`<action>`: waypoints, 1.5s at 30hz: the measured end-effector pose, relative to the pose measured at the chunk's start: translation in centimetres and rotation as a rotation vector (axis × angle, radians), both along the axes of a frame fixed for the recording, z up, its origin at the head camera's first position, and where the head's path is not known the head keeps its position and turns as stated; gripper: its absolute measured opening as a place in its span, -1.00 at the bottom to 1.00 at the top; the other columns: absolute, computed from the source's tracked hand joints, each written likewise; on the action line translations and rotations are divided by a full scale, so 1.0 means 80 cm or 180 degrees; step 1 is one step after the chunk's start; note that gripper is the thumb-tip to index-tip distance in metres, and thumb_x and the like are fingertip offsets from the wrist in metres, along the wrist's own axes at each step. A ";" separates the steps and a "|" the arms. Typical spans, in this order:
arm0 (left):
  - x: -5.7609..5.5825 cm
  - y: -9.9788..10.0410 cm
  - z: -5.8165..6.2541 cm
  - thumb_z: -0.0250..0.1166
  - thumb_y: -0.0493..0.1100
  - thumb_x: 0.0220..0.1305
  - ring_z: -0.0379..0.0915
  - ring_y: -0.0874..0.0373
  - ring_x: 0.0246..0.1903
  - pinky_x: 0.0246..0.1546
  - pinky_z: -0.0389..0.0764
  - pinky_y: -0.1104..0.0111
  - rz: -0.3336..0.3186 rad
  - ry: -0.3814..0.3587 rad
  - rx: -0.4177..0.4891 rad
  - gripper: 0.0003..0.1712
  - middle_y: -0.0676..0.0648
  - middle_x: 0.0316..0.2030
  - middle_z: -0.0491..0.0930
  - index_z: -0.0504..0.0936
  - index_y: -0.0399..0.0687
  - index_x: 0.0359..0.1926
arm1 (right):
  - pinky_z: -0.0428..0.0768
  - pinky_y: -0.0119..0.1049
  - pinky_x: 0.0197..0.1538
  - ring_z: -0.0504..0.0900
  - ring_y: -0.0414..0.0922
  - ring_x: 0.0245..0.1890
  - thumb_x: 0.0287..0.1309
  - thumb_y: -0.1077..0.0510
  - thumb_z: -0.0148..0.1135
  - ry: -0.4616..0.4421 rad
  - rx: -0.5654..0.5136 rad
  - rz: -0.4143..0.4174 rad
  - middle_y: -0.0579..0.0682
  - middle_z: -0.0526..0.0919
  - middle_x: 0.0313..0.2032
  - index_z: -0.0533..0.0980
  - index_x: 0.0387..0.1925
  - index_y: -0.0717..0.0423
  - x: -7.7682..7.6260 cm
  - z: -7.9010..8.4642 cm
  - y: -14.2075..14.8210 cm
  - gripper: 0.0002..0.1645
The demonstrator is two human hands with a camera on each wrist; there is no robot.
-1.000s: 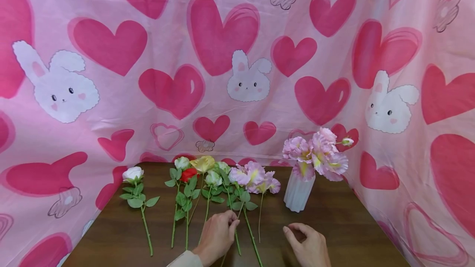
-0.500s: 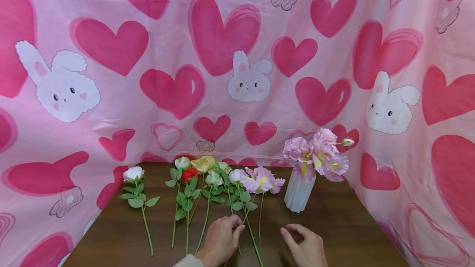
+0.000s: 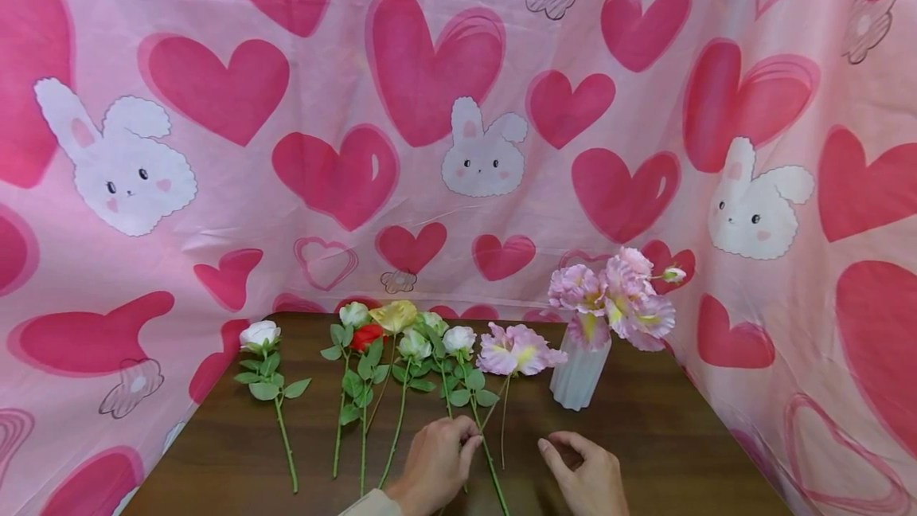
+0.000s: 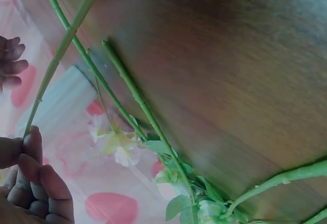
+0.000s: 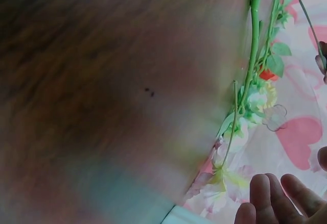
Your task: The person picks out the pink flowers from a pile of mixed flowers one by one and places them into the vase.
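Head view, pink flower (image 3: 514, 350), ruffled, yellow-centred

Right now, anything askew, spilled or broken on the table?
Nothing looks spilled or broken. Mildly odd: the white rose at far left lies apart from the other flowers. The vase leans in the head view, but that may be just camera angle.
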State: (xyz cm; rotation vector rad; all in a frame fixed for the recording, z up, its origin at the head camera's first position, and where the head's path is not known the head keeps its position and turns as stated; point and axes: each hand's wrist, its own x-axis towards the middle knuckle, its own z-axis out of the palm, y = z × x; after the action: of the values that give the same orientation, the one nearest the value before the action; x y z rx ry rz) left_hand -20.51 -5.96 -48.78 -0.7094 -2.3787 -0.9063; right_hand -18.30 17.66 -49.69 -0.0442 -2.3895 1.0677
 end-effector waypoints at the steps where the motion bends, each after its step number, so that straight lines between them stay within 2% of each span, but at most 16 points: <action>1: 0.000 0.001 0.000 0.46 -0.20 0.26 0.43 0.46 -0.48 -0.48 0.45 0.44 0.0003 0.0048 -0.0007 -0.82 0.29 -0.50 0.58 0.64 0.14 -0.40 | 0.52 -0.39 -0.39 0.55 -0.36 -0.52 0.09 0.01 0.57 0.0023 0.0009 0.0005 -0.33 0.68 -0.51 0.75 -0.40 -0.15 0.000 0.000 0.000 -0.90; 4: -0.001 0.005 0.000 0.46 -0.20 0.26 0.41 0.47 -0.49 -0.49 0.43 0.47 -0.0006 0.0144 -0.0028 -0.83 0.29 -0.51 0.56 0.64 0.13 -0.41 | 0.52 -0.39 -0.40 0.55 -0.36 -0.53 0.08 0.00 0.57 0.0102 0.0018 0.0011 -0.33 0.69 -0.49 0.75 -0.40 -0.16 -0.001 0.001 -0.002 -0.90; 12: -0.003 0.012 0.005 0.43 -0.21 0.30 0.37 0.46 -0.50 -0.50 0.42 0.47 -0.0108 0.0108 -0.0068 -0.86 0.25 -0.50 0.57 0.66 0.11 -0.38 | 0.53 -0.40 -0.38 0.56 -0.37 -0.49 0.06 0.02 0.59 0.0157 -0.0003 0.0026 -0.32 0.73 -0.43 0.77 -0.35 -0.10 -0.002 0.006 -0.007 -0.87; 15: -0.004 0.015 0.005 0.44 -0.22 0.27 0.40 0.44 -0.49 -0.49 0.43 0.48 -0.0123 0.0193 -0.0084 -0.87 0.24 -0.48 0.59 0.67 0.10 -0.38 | 0.53 -0.39 -0.37 0.56 -0.39 -0.47 0.07 0.01 0.59 0.0194 0.0002 0.0030 -0.32 0.73 -0.42 0.78 -0.34 -0.09 -0.003 0.006 -0.009 -0.86; 21: -0.008 0.023 0.003 0.47 -0.19 0.24 0.44 0.43 -0.47 -0.47 0.44 0.51 -0.0130 0.0454 -0.0104 -0.86 0.24 -0.47 0.61 0.67 0.13 -0.39 | 0.58 -0.31 -0.35 0.58 -0.41 -0.44 0.07 0.02 0.59 0.0397 0.0039 0.0066 -0.35 0.74 -0.40 0.77 -0.34 -0.18 -0.006 0.009 -0.013 -0.88; 27: -0.009 0.027 0.006 0.47 -0.20 0.25 0.44 0.44 -0.47 -0.47 0.44 0.52 -0.0196 0.0537 -0.0124 -0.86 0.23 -0.48 0.61 0.67 0.11 -0.39 | 0.57 -0.33 -0.35 0.58 -0.41 -0.45 0.05 0.04 0.61 0.0499 -0.0009 0.0036 -0.38 0.73 -0.40 0.76 -0.33 -0.22 -0.006 0.014 -0.017 -0.86; 33: -0.011 0.029 0.006 0.47 -0.19 0.24 0.48 0.39 -0.46 -0.43 0.48 0.47 -0.0165 0.0646 -0.0231 -0.85 0.22 -0.48 0.61 0.66 0.12 -0.41 | 0.55 -0.43 -0.37 0.62 -0.36 -0.48 0.07 0.04 0.60 0.0556 -0.0197 0.0089 -0.39 0.71 -0.46 0.76 -0.34 -0.20 -0.009 0.021 -0.022 -0.88; 37: -0.013 0.030 0.005 0.46 -0.20 0.25 0.48 0.39 -0.45 -0.43 0.49 0.48 -0.0219 0.0675 -0.0288 -0.87 0.23 -0.47 0.64 0.69 0.10 -0.40 | 0.56 -0.46 -0.38 0.66 -0.29 -0.49 0.09 0.07 0.58 0.0540 -0.0397 0.0141 -0.39 0.72 -0.47 0.77 -0.33 -0.15 -0.011 0.024 -0.025 -0.90; 41: -0.012 0.031 0.007 0.44 -0.23 0.27 0.46 0.40 -0.44 -0.43 0.46 0.51 -0.0297 0.0605 -0.0326 -0.85 0.24 -0.47 0.63 0.68 0.10 -0.40 | 0.53 -0.49 -0.36 0.68 -0.28 -0.46 0.09 0.09 0.58 0.0523 -0.0549 0.0128 -0.43 0.71 -0.48 0.77 -0.35 -0.20 -0.013 0.026 -0.028 -0.89; 45: -0.013 0.032 0.007 0.45 -0.23 0.26 0.44 0.40 -0.45 -0.44 0.43 0.53 -0.0317 0.0666 -0.0372 -0.83 0.26 -0.48 0.61 0.66 0.12 -0.41 | 0.51 -0.51 -0.31 0.68 -0.32 -0.41 0.07 0.10 0.59 0.0581 -0.0638 0.0093 -0.39 0.74 -0.44 0.76 -0.37 -0.24 -0.014 0.027 -0.030 -0.87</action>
State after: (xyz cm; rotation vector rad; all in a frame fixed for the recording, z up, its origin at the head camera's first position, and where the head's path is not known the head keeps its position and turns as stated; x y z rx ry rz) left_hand -21.56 -3.39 -48.23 -0.9280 -2.2401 -0.6992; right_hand -19.45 15.27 -47.50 0.0172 -2.1214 1.2653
